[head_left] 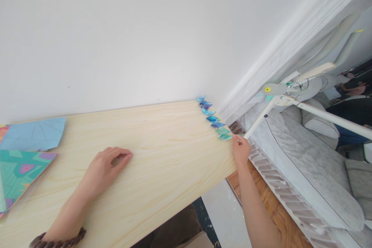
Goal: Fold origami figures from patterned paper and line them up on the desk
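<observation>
A row of small origami figures in blues and greens runs along the right end of the wooden table. Their exact shape is too small to make out. At the near end of this row lies a green origami figure, and my right hand pinches its right tip between thumb and fingers. My left hand rests on the tabletop with thumb and forefinger tips together and nothing visible in them. A dark bead bracelet circles the left wrist.
Patterned paper sheets and a light-blue creased sheet lie at the table's left end. A white wall borders the back. Beyond the right edge stand a white metal frame and a grey sofa. Another person is far right.
</observation>
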